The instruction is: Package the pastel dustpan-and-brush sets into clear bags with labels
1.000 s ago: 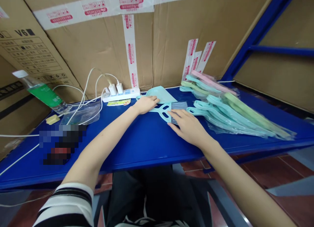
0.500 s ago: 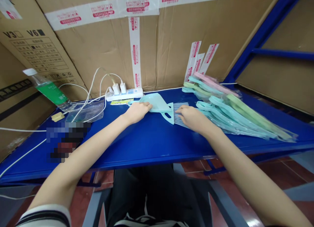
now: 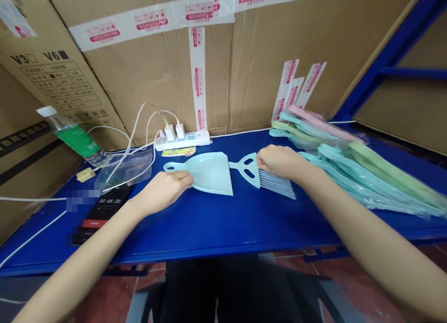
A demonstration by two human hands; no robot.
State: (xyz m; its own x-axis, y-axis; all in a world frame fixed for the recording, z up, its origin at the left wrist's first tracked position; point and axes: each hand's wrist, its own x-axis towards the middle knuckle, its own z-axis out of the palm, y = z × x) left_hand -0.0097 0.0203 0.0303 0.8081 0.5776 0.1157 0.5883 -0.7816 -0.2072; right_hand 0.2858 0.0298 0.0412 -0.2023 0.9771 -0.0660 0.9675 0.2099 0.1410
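A mint-green dustpan (image 3: 213, 173) lies on the blue table, its looped handle pointing left. My left hand (image 3: 168, 188) pinches the dustpan's near edge beside that handle. To its right is a matching hand brush (image 3: 252, 178) with cut-outs in its head and grey-blue bristles fanned toward the right. My right hand (image 3: 279, 161) has its fingers closed on the far side of the brush head, where the bristles begin. The tip of the brush handle is at the dustpan's open edge; whether they touch, I cannot tell.
Bagged brush-and-dustpan sets (image 3: 370, 174) in mint, green and pink lie at the right. A power strip (image 3: 183, 140) with white cables runs along the cardboard back. At left are a green-labelled bottle (image 3: 75, 137), a plastic bag (image 3: 139, 167) and a phone (image 3: 108, 204) showing a timer.
The brush has slid rightward out of the dustpan, so the two now lie apart in a line. My left hand has shifted left and nearer on the dustpan. The view has tilted slightly.
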